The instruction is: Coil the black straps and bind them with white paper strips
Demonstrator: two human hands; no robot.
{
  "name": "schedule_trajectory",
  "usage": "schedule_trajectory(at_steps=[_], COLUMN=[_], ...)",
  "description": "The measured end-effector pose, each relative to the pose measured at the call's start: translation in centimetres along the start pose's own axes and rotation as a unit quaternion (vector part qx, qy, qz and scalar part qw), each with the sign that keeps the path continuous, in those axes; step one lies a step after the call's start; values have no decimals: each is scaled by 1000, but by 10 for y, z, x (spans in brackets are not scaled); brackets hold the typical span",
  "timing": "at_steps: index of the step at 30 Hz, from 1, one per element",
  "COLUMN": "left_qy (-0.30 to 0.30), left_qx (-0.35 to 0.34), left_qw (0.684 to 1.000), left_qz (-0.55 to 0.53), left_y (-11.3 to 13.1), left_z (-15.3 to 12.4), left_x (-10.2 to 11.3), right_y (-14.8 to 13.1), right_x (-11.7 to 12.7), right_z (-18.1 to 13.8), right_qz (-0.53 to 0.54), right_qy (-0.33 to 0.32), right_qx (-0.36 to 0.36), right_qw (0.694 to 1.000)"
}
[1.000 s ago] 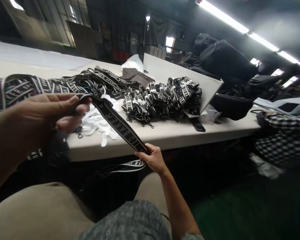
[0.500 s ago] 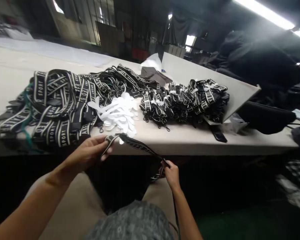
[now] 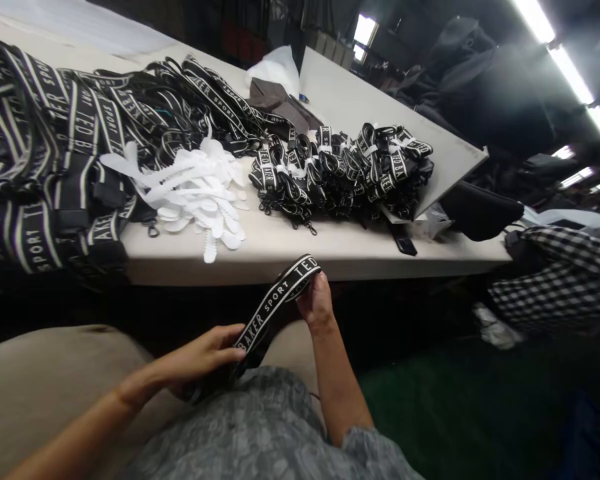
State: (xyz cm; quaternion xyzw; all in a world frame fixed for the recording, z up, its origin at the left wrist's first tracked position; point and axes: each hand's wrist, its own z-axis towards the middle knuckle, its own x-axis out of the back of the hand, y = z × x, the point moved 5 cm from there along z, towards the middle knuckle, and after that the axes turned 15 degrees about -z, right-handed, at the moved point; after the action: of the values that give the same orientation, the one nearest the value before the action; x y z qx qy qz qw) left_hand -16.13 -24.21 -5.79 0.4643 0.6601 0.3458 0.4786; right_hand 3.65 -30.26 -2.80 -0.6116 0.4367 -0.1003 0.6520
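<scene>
While the person sits with grey patterned cloth over the lap, the left hand (image 3: 205, 360) closes its fingers and thumb on the lower end of a black woven strap with white lettering and white edge stripes (image 3: 275, 301), just above the lap. That strap runs up and to the right, stretched flat between both hands, below the near edge of the long pale table (image 3: 330, 257). At its upper end the strap folds over, and the right hand (image 3: 316, 303) is clamped on that fold, thumb on top, just under the table's near edge. On the table close to the near edge, left of the hands, lies a loose heap of thin white plastic tags (image 3: 190, 193), one of them reaching almost to the edge. Along the left end of the table spreads a large tangle of loose black-and-white lettered straps (image 3: 50, 153), some hanging over the near edge. Further right, mid-table, sits a row of folded and tied strap bundles (image 3: 340, 173), touching one another. Behind them a pale flat board (image 3: 380, 107) leans up toward the far right corner, with a brown folded cloth (image 3: 277, 107) and a white plastic bag (image 3: 275, 67) at the far side. Past the right end of the table shows a co-worker's black-and-white checked sleeve (image 3: 560, 280).
</scene>
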Motion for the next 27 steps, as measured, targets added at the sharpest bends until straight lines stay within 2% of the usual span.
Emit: schedule_trajectory(at_steps=[4,7,9,11,12,14,16,19,23,27], left_qy=[42,47,50,35,17,-34,-81,-107,-76,17], left_qx=[-77,-116,-169,-206,-198,-137,-71,-44,-48,-60], left_qw=[996,991,977,963,964,979,989,991,995,998], left_qz=[24,56,116,171,178,146,99,68,33,-25], left_y=[20,44,59,65,61,43,20,-3,0,18], left_z=[13,24,36,48,55,65,67,61,54,55], left_x=[8,16,23,32,36,43,47,46,42,45], right_y=[-9,-3,4,12,15,18,18,10,-13,-44], right_x=[-6,-11,-17,-24,-27,-33,-41,-52,-52,-36], right_z=[0,1,2,1,1,-1,-4,-6,4,18], right_qz=[-30,-32,-32,-34,-35,-36,-26,17,39,48], right_qy=[7,10,7,1,-1,-13,-58,-116,-62,-13], right_qx=[34,21,5,-9,-14,-19,-27,-32,-6,64], right_qw=[999,999,999,999,999,999,998,993,997,997])
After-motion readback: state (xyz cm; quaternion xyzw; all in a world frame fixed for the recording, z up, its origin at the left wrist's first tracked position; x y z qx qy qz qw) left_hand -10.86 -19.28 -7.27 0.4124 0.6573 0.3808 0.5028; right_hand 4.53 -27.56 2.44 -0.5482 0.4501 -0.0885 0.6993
